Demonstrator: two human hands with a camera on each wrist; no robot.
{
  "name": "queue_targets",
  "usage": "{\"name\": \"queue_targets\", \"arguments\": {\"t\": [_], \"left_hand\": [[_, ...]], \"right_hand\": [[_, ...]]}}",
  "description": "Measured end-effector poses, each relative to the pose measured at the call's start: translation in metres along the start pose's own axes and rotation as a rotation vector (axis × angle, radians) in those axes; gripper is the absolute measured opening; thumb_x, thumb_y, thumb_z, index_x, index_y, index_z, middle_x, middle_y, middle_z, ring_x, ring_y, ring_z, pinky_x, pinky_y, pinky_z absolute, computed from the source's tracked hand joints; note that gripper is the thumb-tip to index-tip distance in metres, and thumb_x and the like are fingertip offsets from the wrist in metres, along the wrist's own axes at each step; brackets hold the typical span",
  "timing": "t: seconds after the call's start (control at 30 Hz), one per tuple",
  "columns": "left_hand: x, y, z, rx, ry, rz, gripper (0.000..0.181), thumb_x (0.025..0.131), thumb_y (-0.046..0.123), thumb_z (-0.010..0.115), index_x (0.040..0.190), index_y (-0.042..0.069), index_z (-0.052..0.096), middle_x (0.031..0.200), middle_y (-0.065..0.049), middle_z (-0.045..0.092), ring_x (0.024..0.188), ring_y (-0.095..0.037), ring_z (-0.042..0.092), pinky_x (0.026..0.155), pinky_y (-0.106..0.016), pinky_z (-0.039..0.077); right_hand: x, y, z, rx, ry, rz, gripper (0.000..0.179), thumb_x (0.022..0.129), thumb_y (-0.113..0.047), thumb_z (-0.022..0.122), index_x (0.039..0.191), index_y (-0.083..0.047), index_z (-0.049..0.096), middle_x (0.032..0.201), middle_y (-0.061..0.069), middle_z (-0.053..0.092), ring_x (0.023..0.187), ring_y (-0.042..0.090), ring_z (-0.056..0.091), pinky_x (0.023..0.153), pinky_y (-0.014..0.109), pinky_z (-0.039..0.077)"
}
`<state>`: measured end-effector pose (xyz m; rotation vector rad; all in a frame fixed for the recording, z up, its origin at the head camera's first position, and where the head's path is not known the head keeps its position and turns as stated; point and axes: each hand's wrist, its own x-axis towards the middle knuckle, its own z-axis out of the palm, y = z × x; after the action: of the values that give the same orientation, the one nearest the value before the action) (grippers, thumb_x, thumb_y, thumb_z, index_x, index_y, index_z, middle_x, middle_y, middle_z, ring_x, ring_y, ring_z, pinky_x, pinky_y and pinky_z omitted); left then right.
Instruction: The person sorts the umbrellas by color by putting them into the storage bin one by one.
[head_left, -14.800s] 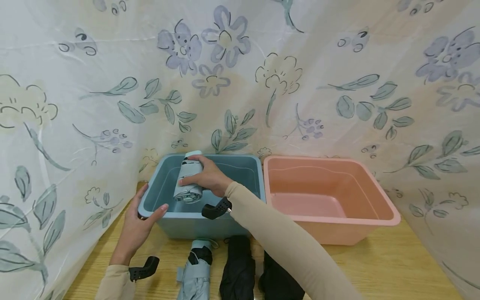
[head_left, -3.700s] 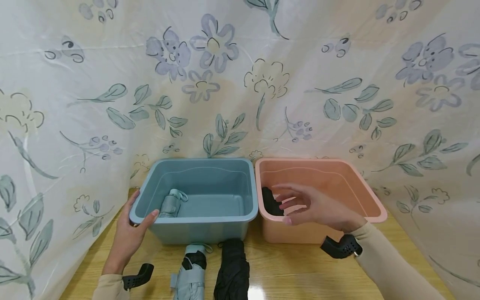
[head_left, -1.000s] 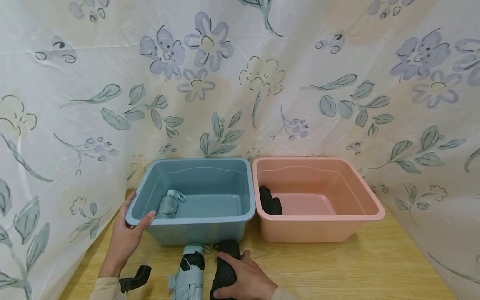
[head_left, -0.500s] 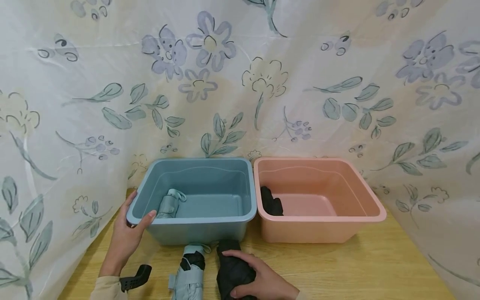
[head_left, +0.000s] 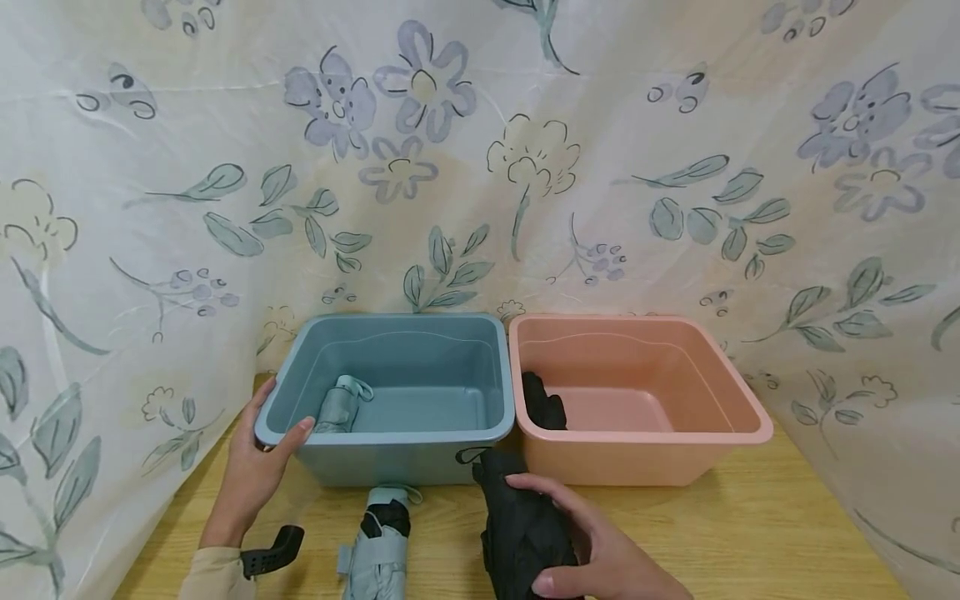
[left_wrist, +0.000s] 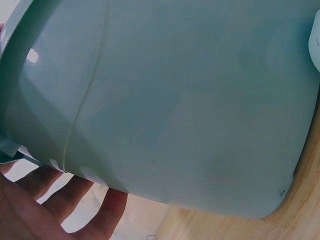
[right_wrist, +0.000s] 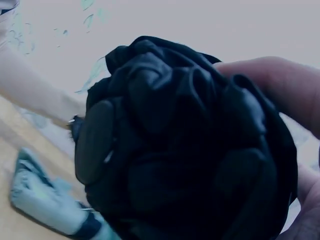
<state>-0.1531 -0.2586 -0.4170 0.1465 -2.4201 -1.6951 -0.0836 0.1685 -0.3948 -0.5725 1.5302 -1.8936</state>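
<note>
My right hand (head_left: 600,542) grips a folded black umbrella (head_left: 521,525), held up in front of the gap between the two bins; a cord loop hangs from its far end. In the right wrist view the bunched black umbrella (right_wrist: 175,145) fills the middle, with thumb and finger around its right side. My left hand (head_left: 258,467) holds the near left corner of the blue bin (head_left: 397,462), thumb over the rim. The left wrist view shows fingers (left_wrist: 107,215) against the bin's outer wall (left_wrist: 165,110). Inside the blue bin lies a folded light blue umbrella (head_left: 340,406).
The pink bin (head_left: 615,462) stands right beside the blue one, with a folded black umbrella (head_left: 543,404) at its left end. Another light blue umbrella (head_left: 378,550) lies on the wooden table (head_left: 757,533) before the blue bin. A flowered curtain (head_left: 480,167) hangs behind.
The right hand put a black umbrella into the pink bin, then took hold of another black one on the table and moved it up and right. The left hand stays on the blue bin.
</note>
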Motion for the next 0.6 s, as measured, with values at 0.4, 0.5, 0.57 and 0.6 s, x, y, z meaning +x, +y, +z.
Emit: {"name": "queue_targets", "arguments": {"t": [0.4, 0.5, 0.57, 0.6], "left_hand": [[-0.003, -0.004, -0.002, -0.004, -0.001, 0.046, 0.091, 0.099, 0.028, 0.067, 0.165, 0.021, 0.005, 0.163, -0.023, 0.016, 0.143, -0.048, 0.026, 0.107, -0.069, 0.030], [-0.003, -0.005, -0.001, -0.007, 0.001, 0.050, 0.091, 0.099, 0.028, 0.067, 0.165, 0.021, 0.005, 0.163, -0.023, 0.016, 0.143, -0.048, 0.026, 0.107, -0.070, 0.030], [-0.003, -0.006, -0.002, -0.010, 0.002, 0.051, 0.091, 0.099, 0.028, 0.067, 0.165, 0.021, 0.005, 0.163, -0.023, 0.017, 0.143, -0.048, 0.026, 0.107, -0.070, 0.029], [-0.004, -0.006, -0.002, -0.011, 0.002, 0.050, 0.091, 0.099, 0.028, 0.067, 0.165, 0.022, 0.004, 0.163, -0.023, 0.016, 0.143, -0.048, 0.026, 0.107, -0.070, 0.029]], "right_hand": [[-0.021, -0.066, -0.048, -0.216, 0.131, -0.183, 0.077, 0.096, 0.008, 0.056, 0.162, -0.015, 0.023, 0.158, 0.020, 0.017, 0.132, 0.033, 0.047, 0.101, 0.044, 0.050], [-0.020, -0.081, -0.065, -0.254, 0.154, -0.205, 0.077, 0.097, 0.010, 0.054, 0.162, -0.016, 0.023, 0.159, 0.019, 0.020, 0.132, 0.031, 0.050, 0.098, 0.046, 0.052], [-0.017, -0.090, -0.076, -0.257, 0.161, -0.212, 0.076, 0.098, 0.010, 0.053, 0.162, -0.018, 0.023, 0.159, 0.020, 0.023, 0.131, 0.028, 0.052, 0.096, 0.047, 0.053], [-0.015, -0.094, -0.081, -0.273, 0.170, -0.218, 0.076, 0.098, 0.010, 0.053, 0.162, -0.018, 0.023, 0.159, 0.020, 0.023, 0.131, 0.027, 0.053, 0.095, 0.047, 0.053]]}}
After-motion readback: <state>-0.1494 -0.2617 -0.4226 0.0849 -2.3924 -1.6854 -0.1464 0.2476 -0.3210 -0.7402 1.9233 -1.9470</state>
